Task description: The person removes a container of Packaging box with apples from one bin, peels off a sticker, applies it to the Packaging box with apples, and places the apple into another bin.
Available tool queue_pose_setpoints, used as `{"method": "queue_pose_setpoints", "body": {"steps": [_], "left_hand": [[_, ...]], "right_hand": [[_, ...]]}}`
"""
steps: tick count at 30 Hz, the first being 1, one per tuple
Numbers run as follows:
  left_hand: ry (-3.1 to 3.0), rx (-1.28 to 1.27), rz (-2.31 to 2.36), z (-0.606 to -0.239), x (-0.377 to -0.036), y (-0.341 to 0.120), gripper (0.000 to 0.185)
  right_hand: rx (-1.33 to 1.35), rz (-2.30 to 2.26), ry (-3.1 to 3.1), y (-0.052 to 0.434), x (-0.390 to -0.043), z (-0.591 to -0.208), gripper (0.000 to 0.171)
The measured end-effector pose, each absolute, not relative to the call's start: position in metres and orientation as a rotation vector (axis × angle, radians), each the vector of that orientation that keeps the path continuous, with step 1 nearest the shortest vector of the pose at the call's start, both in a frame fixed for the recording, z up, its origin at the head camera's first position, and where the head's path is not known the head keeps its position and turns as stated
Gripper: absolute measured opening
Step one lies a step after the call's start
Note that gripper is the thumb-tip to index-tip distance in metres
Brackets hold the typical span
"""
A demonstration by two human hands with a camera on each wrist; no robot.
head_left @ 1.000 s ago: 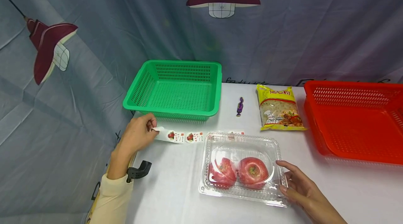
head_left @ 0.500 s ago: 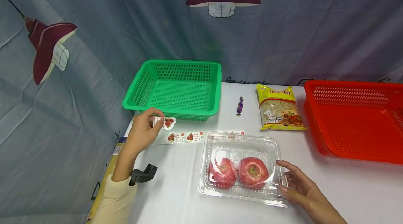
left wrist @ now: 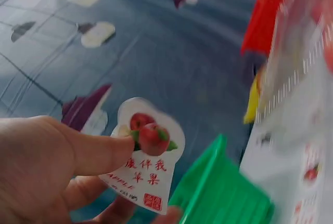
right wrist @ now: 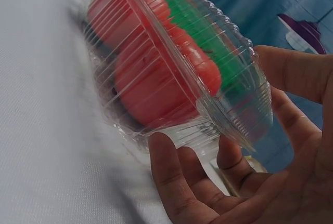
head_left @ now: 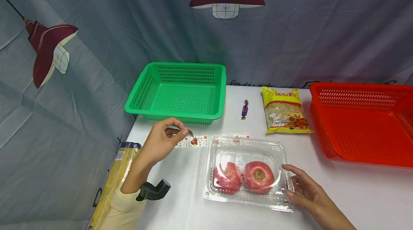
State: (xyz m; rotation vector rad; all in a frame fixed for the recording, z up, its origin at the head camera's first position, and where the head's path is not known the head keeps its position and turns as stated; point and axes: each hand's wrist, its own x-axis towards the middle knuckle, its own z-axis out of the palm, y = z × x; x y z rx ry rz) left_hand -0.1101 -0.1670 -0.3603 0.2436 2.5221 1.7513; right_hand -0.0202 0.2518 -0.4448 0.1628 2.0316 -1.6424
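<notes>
My left hand [head_left: 164,138] pinches a white apple sticker [left wrist: 148,159] between thumb and fingers; in the head view it hovers just left of the sticker strip [head_left: 193,141] lying on the white table [head_left: 180,187]. A clear plastic clamshell box [head_left: 274,151] holding two red apples [head_left: 258,176] sits in front of me. My right hand [head_left: 304,192] rests against the box's right edge, its relaxed fingers [right wrist: 171,180] touching the rim [right wrist: 229,125].
A green basket [head_left: 179,92] stands behind the left hand, a red basket [head_left: 364,122] at the right. A purple wrapped candy [head_left: 245,109] and a yellow food packet [head_left: 285,111] lie between them. A yellow package [head_left: 113,183] hangs off the table's left edge.
My left hand peeled one sticker off the strip's left end, lifted it, and carried it rightward toward the box. The right hand and the box stayed put.
</notes>
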Motion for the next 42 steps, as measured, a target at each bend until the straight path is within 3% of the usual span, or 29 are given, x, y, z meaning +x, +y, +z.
{"method": "queue_pose_setpoints", "body": {"steps": [5,12,17,25,42], "left_hand": [[2.399,0.258,1.887,-0.356,-0.105,-0.149,0.008],[2.254,0.29,1.997,-0.354,-0.099,-0.132,0.023],[2.336,0.408,1.934,-0.354,-0.096,-0.121,0.014],[2.569,0.584,1.791,-0.359,-0.088,-0.104,0.027],[2.504,0.723,1.573,-0.387,-0.083,-0.057,0.027]], "right_hand": [[0.15,-1.651,2.04,0.252,-0.019,-0.446,0.069],[0.103,-1.669,2.072,0.254,-0.016,-0.447,0.066],[0.098,-1.663,2.072,0.253,-0.017,-0.446,0.066],[0.129,-1.655,2.053,0.252,-0.018,-0.444,0.067],[0.058,-1.696,2.092,0.253,-0.014,-0.445,0.066]]}}
